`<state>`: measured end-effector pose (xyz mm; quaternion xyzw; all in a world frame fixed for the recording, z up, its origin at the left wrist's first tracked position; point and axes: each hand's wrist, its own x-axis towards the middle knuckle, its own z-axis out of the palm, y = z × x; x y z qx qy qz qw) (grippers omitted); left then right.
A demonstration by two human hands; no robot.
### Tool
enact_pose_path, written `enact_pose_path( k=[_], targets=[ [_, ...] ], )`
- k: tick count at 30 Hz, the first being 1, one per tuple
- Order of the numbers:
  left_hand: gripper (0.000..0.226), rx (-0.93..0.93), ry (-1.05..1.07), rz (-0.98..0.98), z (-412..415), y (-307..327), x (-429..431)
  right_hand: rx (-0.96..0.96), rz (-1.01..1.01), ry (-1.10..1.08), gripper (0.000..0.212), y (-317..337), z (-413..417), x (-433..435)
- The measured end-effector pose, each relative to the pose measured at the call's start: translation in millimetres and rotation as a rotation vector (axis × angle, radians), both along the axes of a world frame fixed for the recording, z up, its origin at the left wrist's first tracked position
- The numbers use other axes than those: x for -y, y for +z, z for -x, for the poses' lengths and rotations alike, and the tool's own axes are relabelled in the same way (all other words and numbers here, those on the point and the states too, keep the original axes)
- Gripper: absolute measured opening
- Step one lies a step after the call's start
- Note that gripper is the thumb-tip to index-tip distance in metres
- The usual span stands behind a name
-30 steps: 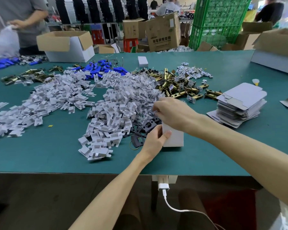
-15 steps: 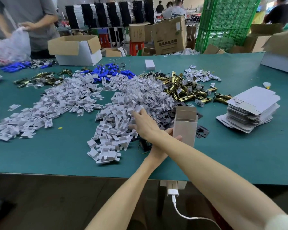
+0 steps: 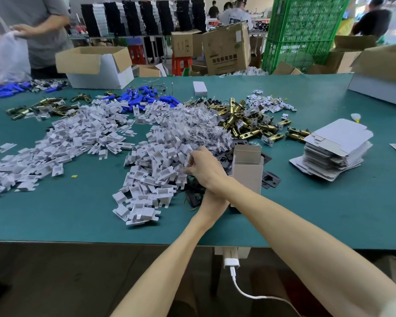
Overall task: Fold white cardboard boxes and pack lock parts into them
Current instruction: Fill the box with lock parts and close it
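- Over the heap of white parts [image 3: 156, 172], my right hand [image 3: 204, 167] has crossed from the box [image 3: 247, 172], fingers [image 3: 189, 166] curled onto a white piece.
- That box now stands upright, top open, ready for packing.
- Beneath my forearm, my left hand [image 3: 212, 204] sits at its base; whether it grips, I cannot tell.

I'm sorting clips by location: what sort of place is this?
Probably a factory packing line for lock hardware: brass latch bolts heaped on the green table, a stack of flat white box blanks, and stacked green crates behind.
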<state>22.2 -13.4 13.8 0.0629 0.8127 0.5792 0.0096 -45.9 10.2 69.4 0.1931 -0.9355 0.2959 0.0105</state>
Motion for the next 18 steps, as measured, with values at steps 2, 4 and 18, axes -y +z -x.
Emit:
enact_pose_path(
  k=[2,4,18],
  targets=[
    [0.010,0.006,0.011,0.009,0,0,0,0.004,0.027,0.006,0.036,2,-4,-3],
    [0.012,-0.005,0.007,0.032,0,-1,0,-0.003,0.039,0.004,0.040,4,-8,-4],
    [0.021,0.051,-0.017,-0.178,3,-2,3,0.024,0.160,0.084,0.027,47,-27,-44]
  ],
)
